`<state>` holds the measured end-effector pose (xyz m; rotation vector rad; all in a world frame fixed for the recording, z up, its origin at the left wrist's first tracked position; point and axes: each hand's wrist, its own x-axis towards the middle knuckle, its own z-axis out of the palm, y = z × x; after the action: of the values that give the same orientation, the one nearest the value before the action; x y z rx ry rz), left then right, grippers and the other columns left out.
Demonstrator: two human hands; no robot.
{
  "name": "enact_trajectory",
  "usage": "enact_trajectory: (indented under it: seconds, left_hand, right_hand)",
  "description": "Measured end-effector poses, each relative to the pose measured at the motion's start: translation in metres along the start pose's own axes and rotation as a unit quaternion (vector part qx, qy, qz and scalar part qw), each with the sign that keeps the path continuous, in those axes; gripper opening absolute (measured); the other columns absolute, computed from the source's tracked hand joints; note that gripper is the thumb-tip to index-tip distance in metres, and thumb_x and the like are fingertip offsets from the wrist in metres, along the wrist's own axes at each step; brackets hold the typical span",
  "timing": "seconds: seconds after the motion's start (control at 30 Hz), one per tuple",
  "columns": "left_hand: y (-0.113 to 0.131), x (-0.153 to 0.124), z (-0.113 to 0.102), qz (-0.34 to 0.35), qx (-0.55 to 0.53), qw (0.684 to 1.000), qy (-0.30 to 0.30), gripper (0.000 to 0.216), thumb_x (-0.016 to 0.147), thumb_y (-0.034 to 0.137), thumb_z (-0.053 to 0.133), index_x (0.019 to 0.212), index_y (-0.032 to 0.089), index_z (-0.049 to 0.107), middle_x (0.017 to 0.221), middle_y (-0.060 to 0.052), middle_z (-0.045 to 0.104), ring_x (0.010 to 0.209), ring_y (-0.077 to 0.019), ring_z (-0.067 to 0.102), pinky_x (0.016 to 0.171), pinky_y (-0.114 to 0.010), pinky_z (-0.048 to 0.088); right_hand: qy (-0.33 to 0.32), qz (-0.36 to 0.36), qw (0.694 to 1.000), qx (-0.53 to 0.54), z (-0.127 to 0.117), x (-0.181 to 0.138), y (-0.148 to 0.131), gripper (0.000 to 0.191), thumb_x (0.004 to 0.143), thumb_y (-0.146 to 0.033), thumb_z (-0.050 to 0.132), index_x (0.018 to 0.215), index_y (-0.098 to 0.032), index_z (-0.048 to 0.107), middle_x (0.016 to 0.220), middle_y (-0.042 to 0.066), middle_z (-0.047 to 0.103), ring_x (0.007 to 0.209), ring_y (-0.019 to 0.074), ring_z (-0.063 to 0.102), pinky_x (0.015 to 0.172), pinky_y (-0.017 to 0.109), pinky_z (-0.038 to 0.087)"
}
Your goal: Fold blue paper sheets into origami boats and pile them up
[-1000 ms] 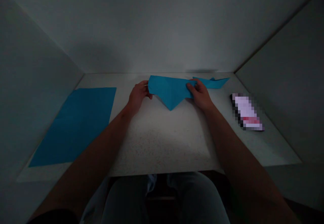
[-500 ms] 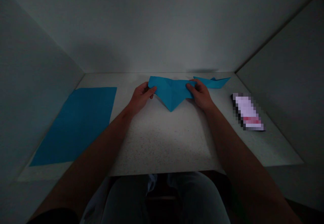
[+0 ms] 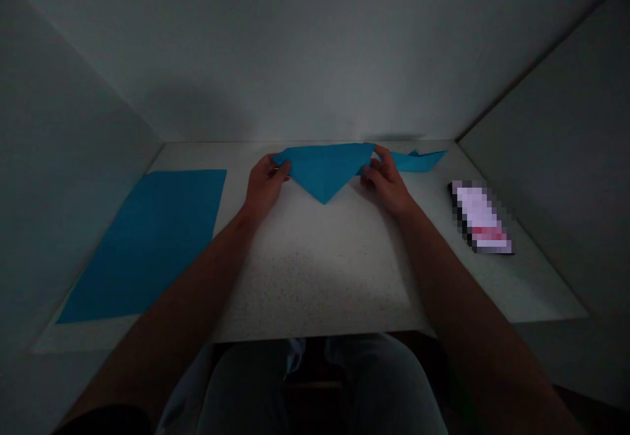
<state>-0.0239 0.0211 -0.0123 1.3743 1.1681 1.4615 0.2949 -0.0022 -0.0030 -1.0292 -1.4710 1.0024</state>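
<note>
Folded paper held at both ends over a white desk

In the head view, the desk sits in a nook with three walls: one at the back, one on the left and one on the right. Inside this nook are three pieces of blue paper and one phone.

The first piece is the folded paper, at the far middle of the desk near the back wall. Its top edge runs nearly level and one point faces the person; whether it touches the desk, I cannot tell. The left hand has thumb and fingers pinched on its left corner. The right hand has thumb and fingers closed around its right end, the forefinger set higher than the thumb.

The second piece, a large sheet, lies flat on the left side, partly covered by the left forearm. The third, a paper boat, rests just beyond the right hand. The phone lies at an angle on the right, its screen blurred into blocks. Two knees show below the desk's near edge.
</note>
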Motion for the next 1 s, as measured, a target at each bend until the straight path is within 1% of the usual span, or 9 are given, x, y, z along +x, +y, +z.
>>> enact_trajectory:
  seconds: [0.1, 0.23, 0.3, 0.4, 0.5, 0.63, 0.77, 0.9, 1.0]
  left_hand:
    - [-0.0022, 0.0011, -0.0015, -0.008, -0.029, 1.000, 0.003, 0.064, 0.080, 0.075, 0.092, 0.108, 0.021, 0.072, 0.104, -0.009, 0.082, 0.090, -0.0235, 0.080, 0.077, -0.036, 0.072]
    - [-0.0051, 0.0019, -0.0032, -0.013, -0.042, 0.999, 0.006, 0.070, 0.080, 0.078, 0.092, 0.117, 0.021, 0.072, 0.111, -0.012, 0.083, 0.094, -0.0251, 0.081, 0.074, -0.035, 0.072]
    - [-0.0061, 0.0022, -0.0037, -0.012, -0.041, 0.999, 0.012, 0.069, 0.080, 0.076, 0.092, 0.118, 0.021, 0.073, 0.113, -0.012, 0.083, 0.094, -0.0248, 0.080, 0.074, -0.035, 0.073]
    - [-0.0068, 0.0028, -0.0048, -0.015, -0.037, 0.999, 0.023, 0.065, 0.081, 0.072, 0.092, 0.116, 0.021, 0.072, 0.113, -0.012, 0.082, 0.092, -0.0243, 0.080, 0.072, -0.035, 0.073]
    - [-0.0076, 0.0032, -0.0060, -0.010, -0.022, 0.999, 0.029, 0.059, 0.085, 0.068, 0.091, 0.116, 0.021, 0.071, 0.112, -0.012, 0.082, 0.093, -0.0238, 0.079, 0.071, -0.033, 0.072]
    - [-0.0090, 0.0038, -0.0070, -0.007, -0.011, 0.999, 0.030, 0.055, 0.088, 0.064, 0.089, 0.116, 0.021, 0.069, 0.113, -0.012, 0.080, 0.095, -0.0248, 0.080, 0.072, -0.034, 0.073]
    - [-0.0093, 0.0042, -0.0071, -0.014, -0.012, 0.999, 0.027, 0.055, 0.088, 0.062, 0.088, 0.117, 0.020, 0.069, 0.117, -0.014, 0.080, 0.094, -0.0259, 0.080, 0.072, -0.038, 0.074]
    - [-0.0096, 0.0040, -0.0066, -0.011, -0.002, 1.000, 0.023, 0.053, 0.088, 0.062, 0.088, 0.115, 0.020, 0.070, 0.116, -0.014, 0.080, 0.095, -0.0247, 0.080, 0.071, -0.033, 0.072]
    - [-0.0099, 0.0033, -0.0057, -0.010, 0.002, 1.000, 0.020, 0.055, 0.087, 0.066, 0.088, 0.113, 0.021, 0.070, 0.112, -0.012, 0.079, 0.091, -0.0231, 0.079, 0.070, -0.032, 0.070]
  right_hand:
    - [0.010, -0.002, 1.000, 0.004, 0.0003, -0.0003, 0.0002, 0.059, 0.092, -0.043, 0.079, 0.149, -0.040, 0.062, 0.098, -0.001, 0.074, 0.080, 0.0200, 0.068, 0.072, 0.035, 0.058]
    - [-0.010, -0.022, 1.000, 0.009, 0.0015, -0.0006, 0.0028, 0.062, 0.089, -0.047, 0.085, 0.146, -0.040, 0.061, 0.086, -0.004, 0.071, 0.071, 0.0189, 0.065, 0.073, 0.036, 0.059]
    - [-0.008, -0.034, 0.999, 0.013, 0.0025, -0.0011, 0.0027, 0.068, 0.086, -0.051, 0.090, 0.145, -0.040, 0.059, 0.092, -0.004, 0.073, 0.069, 0.0171, 0.064, 0.071, 0.035, 0.060]
    - [0.010, -0.042, 0.999, 0.010, 0.0042, -0.0024, -0.0001, 0.074, 0.082, -0.055, 0.095, 0.144, -0.041, 0.059, 0.111, -0.001, 0.075, 0.070, 0.0152, 0.064, 0.071, 0.035, 0.064]
    - [0.019, -0.042, 0.999, 0.001, 0.0059, -0.0032, -0.0032, 0.063, 0.083, -0.053, 0.095, 0.136, -0.039, 0.064, 0.117, 0.001, 0.074, 0.072, 0.0155, 0.064, 0.069, 0.035, 0.066]
    - [0.022, -0.078, 0.997, 0.006, 0.0069, -0.0025, -0.0027, 0.035, 0.087, -0.041, 0.091, 0.114, -0.034, 0.070, 0.119, 0.002, 0.073, 0.078, 0.0152, 0.066, 0.066, 0.033, 0.065]
    - [-0.024, -0.071, 0.997, -0.014, 0.0053, -0.0020, 0.0008, 0.018, 0.090, -0.038, 0.086, 0.103, -0.029, 0.078, 0.108, 0.002, 0.075, 0.070, 0.0128, 0.064, 0.067, 0.033, 0.062]
    - [-0.043, -0.036, 0.997, -0.052, 0.0018, -0.0029, 0.0024, 0.030, 0.090, -0.044, 0.087, 0.115, -0.028, 0.084, 0.087, 0.000, 0.075, 0.065, 0.0146, 0.063, 0.064, 0.032, 0.055]
    - [-0.037, -0.026, 0.997, -0.058, 0.0009, -0.0029, 0.0026, 0.034, 0.088, -0.050, 0.089, 0.114, -0.028, 0.086, 0.081, 0.000, 0.074, 0.064, 0.0158, 0.063, 0.064, 0.033, 0.053]
